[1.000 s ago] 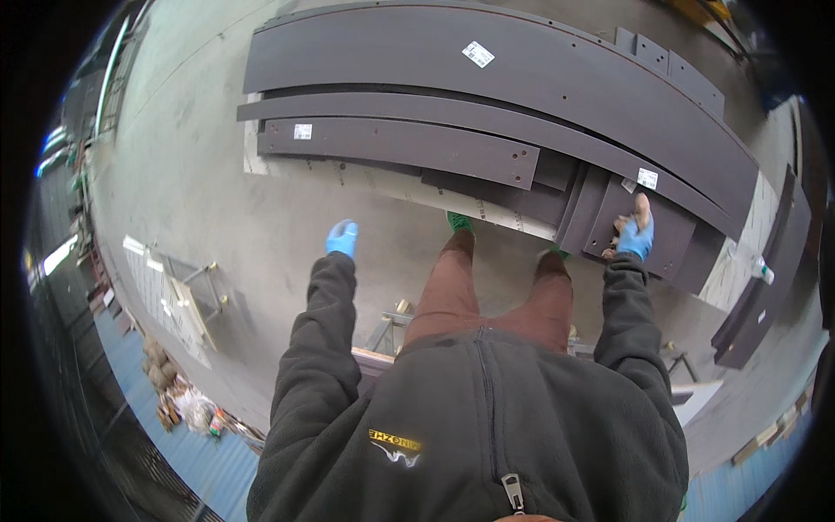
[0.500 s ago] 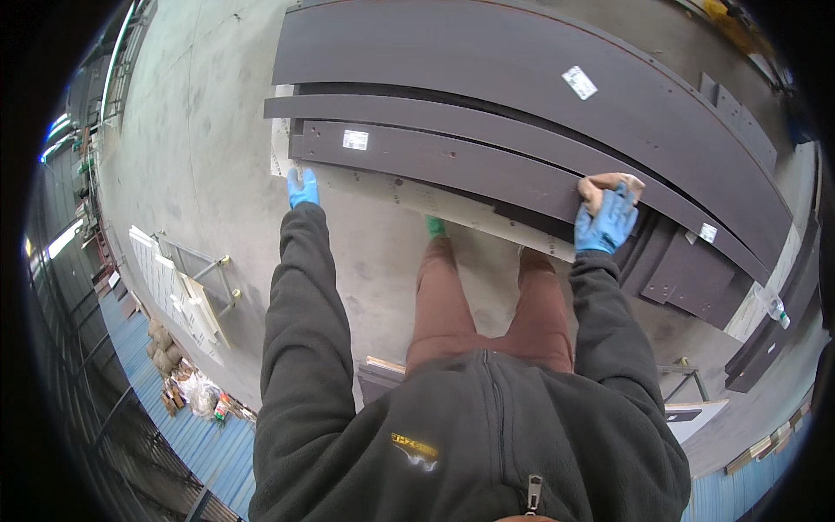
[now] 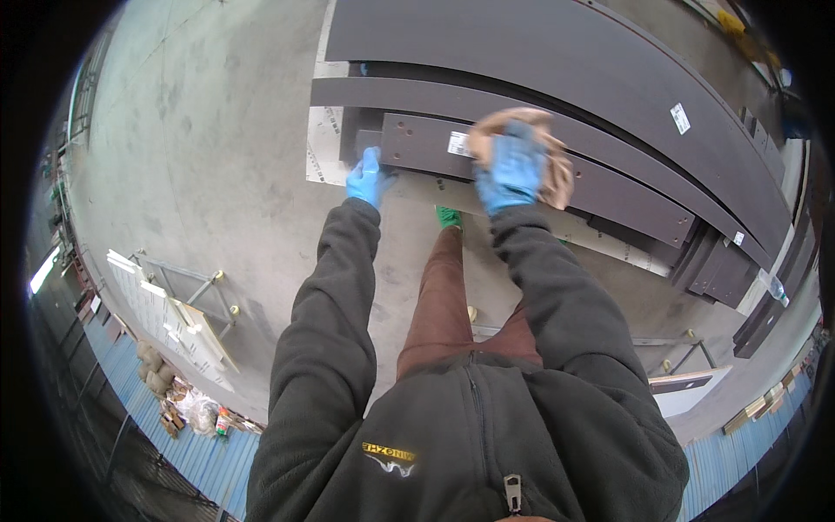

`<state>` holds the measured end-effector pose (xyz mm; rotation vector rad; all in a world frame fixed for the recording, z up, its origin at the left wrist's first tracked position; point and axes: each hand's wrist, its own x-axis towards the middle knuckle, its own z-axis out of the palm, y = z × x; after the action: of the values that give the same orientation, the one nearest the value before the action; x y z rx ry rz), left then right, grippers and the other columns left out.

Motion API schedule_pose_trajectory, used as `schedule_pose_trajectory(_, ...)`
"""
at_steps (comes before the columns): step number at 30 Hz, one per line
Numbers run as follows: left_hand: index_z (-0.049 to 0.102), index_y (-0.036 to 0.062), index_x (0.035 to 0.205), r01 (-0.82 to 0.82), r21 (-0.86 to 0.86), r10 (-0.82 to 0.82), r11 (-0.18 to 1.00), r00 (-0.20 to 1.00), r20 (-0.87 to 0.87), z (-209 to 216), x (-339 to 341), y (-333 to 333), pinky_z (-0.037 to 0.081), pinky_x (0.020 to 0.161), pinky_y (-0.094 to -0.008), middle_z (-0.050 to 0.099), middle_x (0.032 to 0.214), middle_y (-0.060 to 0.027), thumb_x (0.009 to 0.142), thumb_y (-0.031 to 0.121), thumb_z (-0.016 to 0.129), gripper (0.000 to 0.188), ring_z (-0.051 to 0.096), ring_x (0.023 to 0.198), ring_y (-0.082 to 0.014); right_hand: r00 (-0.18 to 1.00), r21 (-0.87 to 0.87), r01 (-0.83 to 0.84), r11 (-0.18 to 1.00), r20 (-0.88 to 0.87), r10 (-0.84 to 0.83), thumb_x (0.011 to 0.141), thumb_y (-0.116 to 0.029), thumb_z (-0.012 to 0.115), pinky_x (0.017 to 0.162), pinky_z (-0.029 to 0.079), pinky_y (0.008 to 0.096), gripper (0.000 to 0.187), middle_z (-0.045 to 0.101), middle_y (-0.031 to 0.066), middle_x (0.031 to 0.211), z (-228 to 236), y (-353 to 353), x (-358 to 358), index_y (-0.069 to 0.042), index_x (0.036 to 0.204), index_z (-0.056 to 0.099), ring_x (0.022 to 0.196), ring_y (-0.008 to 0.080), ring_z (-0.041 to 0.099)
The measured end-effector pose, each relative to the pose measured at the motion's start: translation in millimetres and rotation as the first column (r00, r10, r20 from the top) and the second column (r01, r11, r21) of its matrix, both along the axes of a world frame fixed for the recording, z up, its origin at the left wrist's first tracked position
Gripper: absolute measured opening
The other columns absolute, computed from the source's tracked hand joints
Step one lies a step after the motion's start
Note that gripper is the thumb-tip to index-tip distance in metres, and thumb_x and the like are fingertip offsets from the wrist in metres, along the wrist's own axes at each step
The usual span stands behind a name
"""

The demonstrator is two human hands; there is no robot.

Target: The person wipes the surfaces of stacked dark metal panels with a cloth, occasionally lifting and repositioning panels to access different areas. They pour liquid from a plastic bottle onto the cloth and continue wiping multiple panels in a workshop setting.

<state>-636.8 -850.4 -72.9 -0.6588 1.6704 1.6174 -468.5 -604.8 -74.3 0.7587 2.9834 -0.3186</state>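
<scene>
A narrow dark grey-brown panel [image 3: 609,181] with small holes and a white label lies at the near side of a stack. My right hand [image 3: 513,170], in a blue glove and blurred by motion, holds a crumpled tan cloth [image 3: 555,170] against the panel, just right of its label. My left hand [image 3: 367,179], also gloved in blue, is at the panel's left end, fingers stretched out by the corner of a board beneath. Behind the panel runs a thin dark strip [image 3: 391,90]; beyond that lies a wide dark board [image 3: 522,48].
Pale sheet material [image 3: 323,143] shows under the stack. More dark boards [image 3: 726,271] lie at its right end, beside a clear plastic bottle [image 3: 774,289]. A metal-framed rack with white boards [image 3: 170,317] stands left, and another rack [image 3: 691,383] behind me on the right.
My right hand has swept the cloth leftward along the panel, from its right part toward the label. The panel sits farther right against the strip. My view has shifted left.
</scene>
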Motion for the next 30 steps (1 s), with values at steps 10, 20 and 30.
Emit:
schedule_pose_trajectory(10,0.027,0.0044,0.167,-0.092,0.569,-0.077,0.817,0.961,0.265,17.8,-25.6,-6.9,0.031,0.128,-0.055,0.034,0.17,-0.0218,0.085,0.096,0.042,0.124,0.039,0.153,-0.0399,0.804,-0.085,-0.544,0.835,-0.338,0.489,0.082,-0.022,0.075,0.129,0.025,0.0606,0.061,0.054,0.0142,0.159,15.1,-90.8,-118.1,-0.006,0.14,0.065,0.153,0.0345,0.044)
schedule_pose_trajectory(20,0.074,-0.006,0.112,-0.153,0.047,0.15,0.987,0.987,0.065,-32.5,-37.6,7.8,0.058,0.086,-0.0379,0.074,0.105,-0.0124,0.092,0.037,0.085,0.049,0.07,0.094,-0.0237,0.659,-0.207,-0.748,0.63,-0.338,0.672,0.088,-0.015,0.075,0.131,0.03,0.0514,0.053,0.056,0.0093,0.158,24.8,-50.8,-93.7,-0.011,0.14,0.067,0.152,0.0259,0.046)
schedule_pose_trajectory(30,0.068,0.003,0.127,-0.118,-0.091,0.139,0.989,0.953,0.271,-5.0,-53.2,33.3,0.06,0.093,-0.0558,0.071,0.125,-0.0161,0.087,0.02,0.091,0.049,0.07,0.112,-0.0341,0.735,-0.141,-0.624,0.769,-0.439,0.517,0.08,-0.017,0.076,0.124,0.036,0.0573,0.049,0.061,0.0069,0.153,9.3,35.5,29.3,-0.011,0.128,0.071,0.149,0.0289,0.05)
